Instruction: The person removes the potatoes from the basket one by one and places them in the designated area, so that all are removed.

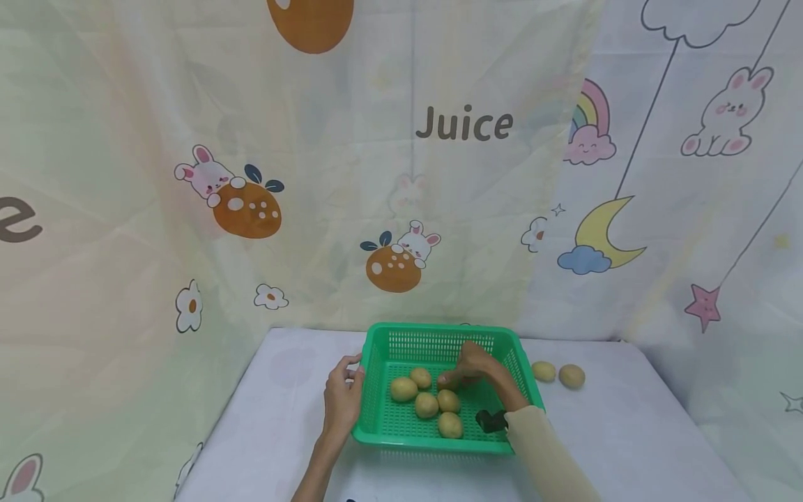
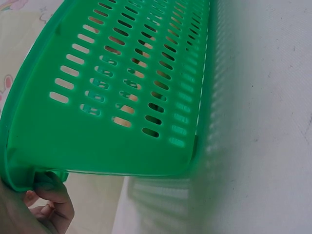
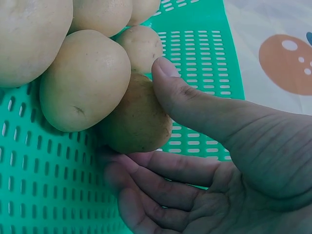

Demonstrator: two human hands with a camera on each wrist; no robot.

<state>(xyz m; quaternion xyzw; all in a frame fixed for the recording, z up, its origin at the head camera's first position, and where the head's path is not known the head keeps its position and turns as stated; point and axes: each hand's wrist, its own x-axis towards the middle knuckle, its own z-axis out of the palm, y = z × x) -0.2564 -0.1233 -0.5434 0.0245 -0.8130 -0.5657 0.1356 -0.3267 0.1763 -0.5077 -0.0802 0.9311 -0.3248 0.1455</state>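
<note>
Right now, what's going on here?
A person has both hands on the job: the right hand grips a potato inside the green basket, while the left hand holds the basket's left side. Five other potatoes lie in the basket. Two more potatoes sit on the table, just right of it. Can't tell whether the gripped one is off the basket floor.

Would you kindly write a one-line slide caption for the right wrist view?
The right hand holds a potato between thumb and fingers, beside other potatoes in a green slotted basket.
</note>
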